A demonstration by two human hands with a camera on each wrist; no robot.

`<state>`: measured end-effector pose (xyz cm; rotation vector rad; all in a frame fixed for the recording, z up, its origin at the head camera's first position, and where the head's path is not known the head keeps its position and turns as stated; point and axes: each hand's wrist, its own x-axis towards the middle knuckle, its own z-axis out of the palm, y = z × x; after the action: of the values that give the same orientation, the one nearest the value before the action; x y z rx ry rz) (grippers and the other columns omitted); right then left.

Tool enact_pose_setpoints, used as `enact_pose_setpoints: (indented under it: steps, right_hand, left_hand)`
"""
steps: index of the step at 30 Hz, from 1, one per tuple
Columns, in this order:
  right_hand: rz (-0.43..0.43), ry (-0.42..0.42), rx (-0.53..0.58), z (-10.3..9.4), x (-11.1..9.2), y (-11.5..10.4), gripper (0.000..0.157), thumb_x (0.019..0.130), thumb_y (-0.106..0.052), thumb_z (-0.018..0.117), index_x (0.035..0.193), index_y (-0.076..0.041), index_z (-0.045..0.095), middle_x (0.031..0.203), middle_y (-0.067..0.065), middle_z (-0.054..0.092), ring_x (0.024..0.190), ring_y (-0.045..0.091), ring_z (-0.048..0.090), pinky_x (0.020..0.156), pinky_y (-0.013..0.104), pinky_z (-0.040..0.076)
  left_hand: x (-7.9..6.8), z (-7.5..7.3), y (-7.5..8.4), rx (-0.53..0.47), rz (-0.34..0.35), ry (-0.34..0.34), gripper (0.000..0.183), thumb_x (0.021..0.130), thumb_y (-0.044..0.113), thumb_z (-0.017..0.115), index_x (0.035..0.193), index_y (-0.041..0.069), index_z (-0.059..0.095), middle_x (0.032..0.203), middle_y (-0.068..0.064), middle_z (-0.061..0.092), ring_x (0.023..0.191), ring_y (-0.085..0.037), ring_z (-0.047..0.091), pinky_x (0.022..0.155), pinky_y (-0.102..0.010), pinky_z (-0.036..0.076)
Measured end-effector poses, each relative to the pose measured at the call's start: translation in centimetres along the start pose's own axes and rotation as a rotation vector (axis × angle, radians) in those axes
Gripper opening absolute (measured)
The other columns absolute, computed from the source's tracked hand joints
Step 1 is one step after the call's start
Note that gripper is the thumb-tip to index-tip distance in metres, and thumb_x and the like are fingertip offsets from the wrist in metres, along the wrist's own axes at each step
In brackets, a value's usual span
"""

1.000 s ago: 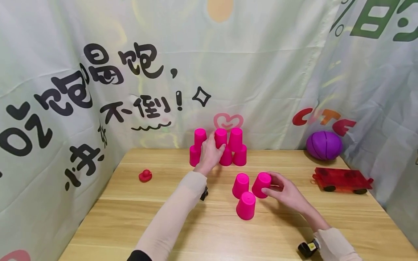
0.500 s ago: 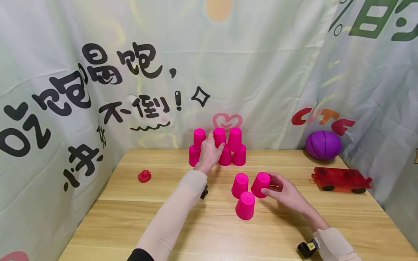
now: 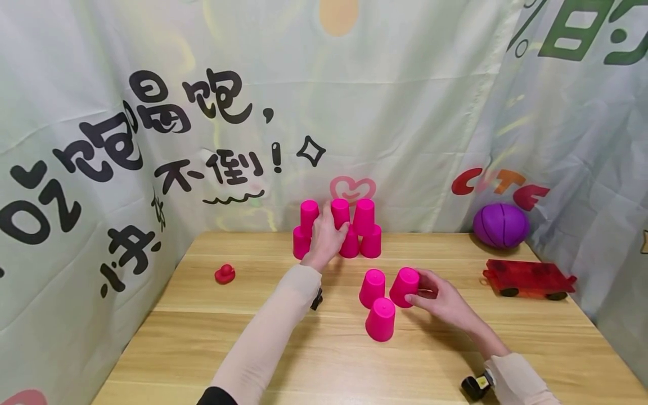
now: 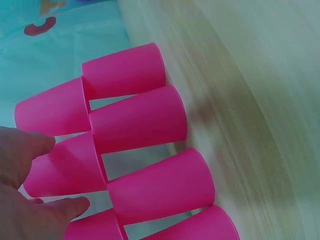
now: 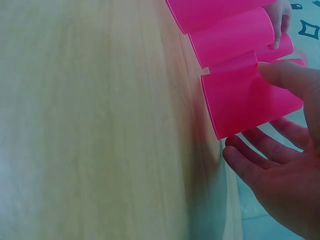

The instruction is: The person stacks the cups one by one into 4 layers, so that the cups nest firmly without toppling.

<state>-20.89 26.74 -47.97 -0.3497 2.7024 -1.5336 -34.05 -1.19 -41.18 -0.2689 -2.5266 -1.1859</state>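
Note:
Bright pink cups stand upside down in two groups. At the back, a two-row cup stack (image 3: pixel 371 242) rises from the table, its upper cups resting across the lower ones. My left hand (image 3: pixel 325 239) pinches the middle cup of the upper row (image 4: pixel 67 167), thumb on one side and fingers on the other. Nearer, my right hand (image 3: pixel 448 301) holds a cup (image 3: pixel 403 286) from its right side, thumb in front and fingers behind. Beside that cup stand another pink cup (image 3: pixel 372 288) and a front one (image 3: pixel 380 320). The left hand hides part of the stack's lower row in the head view.
A small red rubber duck (image 3: pixel 225 274) sits on the wooden table (image 3: pixel 202 326) at the left. To the right are a purple ball (image 3: pixel 502 225) and a translucent red toy car base (image 3: pixel 529 279). A printed cloth (image 3: pixel 420 124) hangs behind the table.

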Motion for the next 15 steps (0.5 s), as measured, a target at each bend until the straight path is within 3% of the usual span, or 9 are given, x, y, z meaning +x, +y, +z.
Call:
enact_pose_setpoints:
  steps: [7,15]
  right_hand:
    - [0.011,-0.002,-0.003,-0.1,0.0,-0.2,0.068,0.095,-0.024,0.080,0.150,0.001,0.048,0.138,0.024,0.066,0.123,0.040,0.068,0.090,0.017,0.057]
    - [0.020,-0.004,-0.029,0.0,0.4,-0.1,0.071,0.094,-0.025,0.081,0.151,0.000,0.047,0.136,0.023,0.067,0.123,0.038,0.068,0.090,0.017,0.056]
  left_hand:
    - [-0.6,-0.4,1.1,-0.008,0.041,0.044,0.077,0.095,0.017,0.078,0.157,0.002,0.033,0.135,-0.020,0.064,0.121,-0.036,0.070,0.099,-0.047,0.061]
    - [-1.5,-1.5,2.9,-0.032,0.194,0.116,0.080,0.094,0.013,0.078,0.158,0.000,0.032,0.145,-0.024,0.057,0.122,-0.041,0.068,0.102,-0.046,0.060]
